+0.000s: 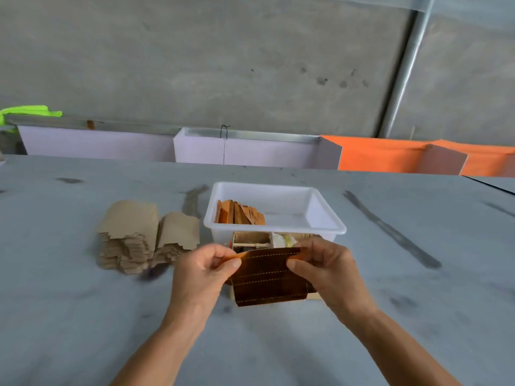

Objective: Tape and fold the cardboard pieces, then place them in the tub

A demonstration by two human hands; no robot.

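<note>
I hold a dark brown cardboard piece (269,277) with dashed fold lines above the grey table, just in front of the white tub (274,227). My left hand (204,270) pinches its upper left corner and my right hand (324,267) pinches its upper right edge. Several folded orange pieces (239,213) stand in the tub's left half. A stack of flat tan cardboard pieces (139,238) lies left of the tub.
A wooden tape holder with a tape roll (264,242) sits between the tub and my hands, partly hidden. White and orange panels (376,154) run along the table's far edge. A concrete wall rises behind them.
</note>
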